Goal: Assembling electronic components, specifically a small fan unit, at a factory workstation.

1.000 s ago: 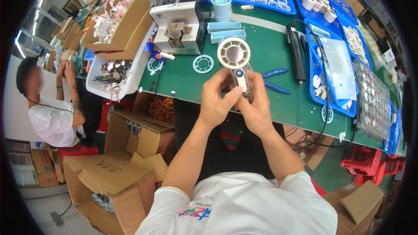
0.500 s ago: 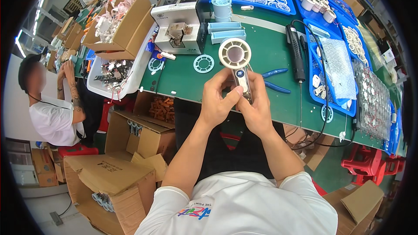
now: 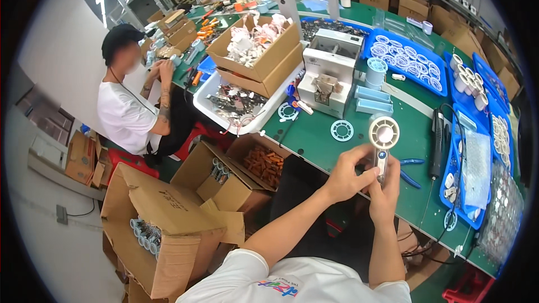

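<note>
Both my hands grip a small handheld fan above the front edge of the green table. It has a round cream head (image 3: 384, 133) with a spoked grille, and a see-through handle with a small dark display. My left hand (image 3: 349, 175) closes on the handle from the left, its thumb resting on the front. From the other side, my right hand (image 3: 386, 191) wraps the handle, thumb also at the front. Blue-handled pliers (image 3: 412, 161) lie just right of the right hand. A pale blue spoked ring (image 3: 342, 131) lies left of the fan, and pale blue trough-shaped parts (image 3: 373, 102) sit behind it.
A grey-white machine (image 3: 314, 87) and a pale blue cylinder (image 3: 375, 73) stand farther back. At right are a black electric screwdriver (image 3: 436, 143) and blue trays (image 3: 477, 221) of parts. Left are a white tub (image 3: 205, 111), open cardboard boxes (image 3: 185, 241) and a seated co-worker (image 3: 126, 112).
My view has swung left, so the table and my hands appear farther right and more of the co-worker and boxes shows. Both hands still hold the fan.
</note>
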{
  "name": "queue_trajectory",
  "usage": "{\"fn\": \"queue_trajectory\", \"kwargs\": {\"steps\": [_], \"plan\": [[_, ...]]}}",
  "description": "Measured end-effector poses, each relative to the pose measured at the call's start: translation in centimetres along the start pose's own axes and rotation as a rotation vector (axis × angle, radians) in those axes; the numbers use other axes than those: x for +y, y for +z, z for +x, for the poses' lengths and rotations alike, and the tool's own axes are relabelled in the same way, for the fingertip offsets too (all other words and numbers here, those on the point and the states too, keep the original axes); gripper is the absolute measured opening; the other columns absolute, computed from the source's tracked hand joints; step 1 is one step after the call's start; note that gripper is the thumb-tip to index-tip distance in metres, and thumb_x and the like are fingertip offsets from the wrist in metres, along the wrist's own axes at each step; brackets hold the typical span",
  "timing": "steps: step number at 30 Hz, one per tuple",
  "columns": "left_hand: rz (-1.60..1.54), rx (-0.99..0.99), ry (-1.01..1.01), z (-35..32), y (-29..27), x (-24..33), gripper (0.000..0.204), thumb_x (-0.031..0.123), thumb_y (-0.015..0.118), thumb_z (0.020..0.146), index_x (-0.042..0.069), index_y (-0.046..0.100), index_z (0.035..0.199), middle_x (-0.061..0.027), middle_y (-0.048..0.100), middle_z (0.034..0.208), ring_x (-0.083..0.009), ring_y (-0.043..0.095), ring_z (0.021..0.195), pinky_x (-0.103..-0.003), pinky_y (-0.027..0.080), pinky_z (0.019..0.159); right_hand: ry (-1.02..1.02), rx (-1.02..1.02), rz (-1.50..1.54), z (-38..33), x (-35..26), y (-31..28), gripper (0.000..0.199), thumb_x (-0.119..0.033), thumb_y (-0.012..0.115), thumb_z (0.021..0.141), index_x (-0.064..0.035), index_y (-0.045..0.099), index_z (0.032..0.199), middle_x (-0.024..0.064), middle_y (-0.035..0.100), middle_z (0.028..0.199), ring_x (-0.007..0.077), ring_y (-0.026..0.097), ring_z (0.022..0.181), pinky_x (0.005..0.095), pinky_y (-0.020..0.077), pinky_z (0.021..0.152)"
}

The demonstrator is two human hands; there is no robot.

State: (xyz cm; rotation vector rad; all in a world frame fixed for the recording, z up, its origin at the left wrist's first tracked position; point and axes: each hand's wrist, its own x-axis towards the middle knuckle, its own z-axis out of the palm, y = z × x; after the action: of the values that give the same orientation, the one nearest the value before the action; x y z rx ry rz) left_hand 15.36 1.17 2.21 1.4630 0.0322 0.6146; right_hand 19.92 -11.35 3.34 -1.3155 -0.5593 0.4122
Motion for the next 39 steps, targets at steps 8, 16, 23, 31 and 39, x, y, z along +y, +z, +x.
{"fn": "queue_trajectory", "kwargs": {"steps": [8, 16, 23, 31, 39], "plan": [[0.018, -0.041, -0.020, 0.0, -0.1, 0.8, 0.049, 0.007, 0.065, 0.086, -0.007, 0.060, 0.132, -0.0146, 0.070, 0.112, -0.0190, 0.062, 0.090, -0.030, 0.052, 0.085, 0.009, 0.017, 0.013, 0.0, 0.1, 0.0, 0.042, -0.003, 0.059, 0.097, -0.0039, 0.047, 0.137, 0.0081, 0.062, 0.104, 0.0106, 0.054, 0.078, 0.0213, 0.0439, 0.066], [0.026, -0.046, -0.008, 0.1, -0.2, 1.1, 0.048, 0.008, 0.065, 0.086, -0.008, 0.060, 0.131, -0.0146, 0.070, 0.114, -0.0197, 0.063, 0.093, -0.031, 0.052, 0.088, 0.008, 0.028, -0.025, -0.1, -0.2, 0.3, 0.038, -0.002, 0.059, 0.097, -0.0042, 0.047, 0.134, 0.0066, 0.061, 0.101, 0.0094, 0.051, 0.075, 0.0208, 0.0419, 0.063], [0.035, -0.049, -0.005, 0.1, -0.1, 1.1, 0.049, 0.009, 0.065, 0.086, -0.008, 0.060, 0.131, -0.0150, 0.070, 0.115, -0.0205, 0.064, 0.093, -0.031, 0.052, 0.088, -0.010, 0.032, -0.017, -0.1, 0.3, 0.0, 0.039, -0.002, 0.060, 0.097, -0.0044, 0.047, 0.134, 0.0063, 0.060, 0.100, 0.0093, 0.051, 0.075, 0.0207, 0.0414, 0.064], [0.035, -0.038, 0.016, 0.2, -0.2, 1.5, 0.048, 0.009, 0.066, 0.085, -0.008, 0.061, 0.130, -0.0159, 0.070, 0.114, -0.0209, 0.064, 0.091, -0.031, 0.054, 0.085, -0.013, 0.042, -0.049, 0.0, 0.3, 0.1, 0.038, -0.003, 0.060, 0.098, -0.0046, 0.047, 0.134, 0.0063, 0.060, 0.099, 0.0092, 0.051, 0.074, 0.0204, 0.0407, 0.062], [0.076, -0.033, 0.041, 0.4, -0.3, 1.6, 0.045, 0.009, 0.068, 0.085, -0.008, 0.063, 0.126, -0.0165, 0.072, 0.109, -0.0210, 0.065, 0.085, -0.032, 0.055, 0.080, -0.025, 0.105, -0.124, 0.3, 0.8, 0.2, 0.036, -0.008, 0.059, 0.101, -0.0051, 0.048, 0.135, 0.0055, 0.059, 0.096, 0.0075, 0.049, 0.071, 0.0193, 0.0386, 0.058]]}}
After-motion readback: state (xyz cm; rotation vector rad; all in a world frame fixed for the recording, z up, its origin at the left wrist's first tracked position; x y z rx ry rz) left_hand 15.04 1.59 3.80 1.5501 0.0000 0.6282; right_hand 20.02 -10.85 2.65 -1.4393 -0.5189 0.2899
